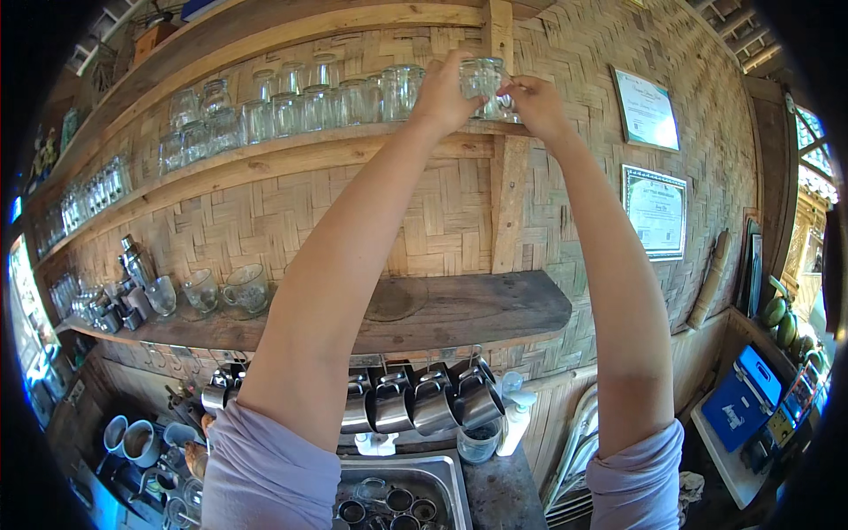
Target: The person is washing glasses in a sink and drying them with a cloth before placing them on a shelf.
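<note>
Both my arms reach up to the wooden shelf (318,142) of upturned drinking glasses (318,109). My left hand (445,96) is curled round the left side of a clear glass mug (481,83) at the shelf's right end. At the right side of the same glassware, my right hand (533,103) pinches with thumb and fingers, by what looks like a handle. Whether one or two glass pieces stand between my hands cannot be told. More glasses stand just left of my left hand, some stacked on others.
A lower dark wooden shelf (464,308) holds glass mugs (245,289) and a metal shaker (137,258). Metal mugs (434,397) hang beneath it. Below are a steel sink (457,487) with dishes and a white pump bottle (515,424). Framed certificates (654,212) hang on the woven wall.
</note>
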Available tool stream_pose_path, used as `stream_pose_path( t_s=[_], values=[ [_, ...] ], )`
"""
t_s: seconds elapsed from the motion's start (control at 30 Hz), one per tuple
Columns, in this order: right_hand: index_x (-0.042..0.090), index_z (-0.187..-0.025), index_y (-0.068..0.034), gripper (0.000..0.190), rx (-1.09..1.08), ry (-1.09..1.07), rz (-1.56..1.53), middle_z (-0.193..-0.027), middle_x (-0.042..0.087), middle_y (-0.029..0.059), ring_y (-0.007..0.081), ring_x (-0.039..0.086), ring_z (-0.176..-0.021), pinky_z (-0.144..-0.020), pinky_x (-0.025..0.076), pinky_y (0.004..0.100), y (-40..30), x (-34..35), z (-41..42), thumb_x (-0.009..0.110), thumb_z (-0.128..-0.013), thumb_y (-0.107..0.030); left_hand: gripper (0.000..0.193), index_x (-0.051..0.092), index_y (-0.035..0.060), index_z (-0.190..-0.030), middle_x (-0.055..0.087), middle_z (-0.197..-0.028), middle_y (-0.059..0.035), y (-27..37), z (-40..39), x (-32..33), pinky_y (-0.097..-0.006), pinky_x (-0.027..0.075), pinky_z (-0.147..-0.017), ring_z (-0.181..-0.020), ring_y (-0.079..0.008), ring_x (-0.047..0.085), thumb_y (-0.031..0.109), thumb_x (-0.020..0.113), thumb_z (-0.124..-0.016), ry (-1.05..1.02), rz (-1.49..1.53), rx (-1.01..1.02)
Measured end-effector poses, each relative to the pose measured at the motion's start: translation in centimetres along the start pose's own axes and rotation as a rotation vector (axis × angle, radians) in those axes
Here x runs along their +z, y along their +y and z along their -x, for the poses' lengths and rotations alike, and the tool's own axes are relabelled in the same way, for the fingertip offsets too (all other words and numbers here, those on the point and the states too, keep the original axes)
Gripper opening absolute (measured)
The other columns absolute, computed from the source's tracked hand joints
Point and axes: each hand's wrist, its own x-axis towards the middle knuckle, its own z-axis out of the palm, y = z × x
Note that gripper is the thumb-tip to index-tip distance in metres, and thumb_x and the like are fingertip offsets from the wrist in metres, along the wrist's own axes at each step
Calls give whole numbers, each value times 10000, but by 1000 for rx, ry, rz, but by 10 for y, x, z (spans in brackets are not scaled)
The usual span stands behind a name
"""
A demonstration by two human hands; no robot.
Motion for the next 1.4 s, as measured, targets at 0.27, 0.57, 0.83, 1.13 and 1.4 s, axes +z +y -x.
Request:
stream_pose_path(
  t_s=[0.27,0.57,0.83,1.13,1.4],
  values=[
    [749,-861,-195,213,167,-27,116,-932,683,147,306,636,-915,-817,486,383,-3,15,-14,587,-859,-332,488,542,130,-1181,528,-1086,-188,-9,4,-42,-441,432,-899,-1077,-345,517,303,723,-763,97,-440,16],
    [726,-962,-189,244,275,-57,233,-1089,656,136,307,600,-1051,-882,472,405,-2,30,-26,604,-848,-367,562,449,140,-1241,553,-1113,-211,-34,10,-65,-450,453,-876,-1053,-382,561,251,711,-756,-79,-497,-268],
    [673,-1032,-39,356,190,-40,344,-1117,622,217,346,582,-1074,-893,469,412,6,41,-34,594,-847,-334,546,381,41,-1243,590,-1114,-254,-37,5,-71,-424,471,-926,-1077,-370,579,188,645,-789,-208,-392,-359],
    [696,-919,-19,294,167,-64,183,-835,699,134,285,673,-867,-797,494,360,18,37,-41,593,-856,-288,531,396,12,-1213,601,-1098,-240,-39,6,-68,-413,491,-903,-1060,-355,591,161,646,-770,-178,-399,-319],
    [701,-902,-29,237,98,-70,6,-788,697,95,182,689,-653,-688,521,291,17,33,-33,516,-881,-176,700,276,231,-1425,409,-1365,-240,-32,7,-66,-452,439,-978,-1165,-369,526,193,605,-807,-216,-415,-386]
  ],
)
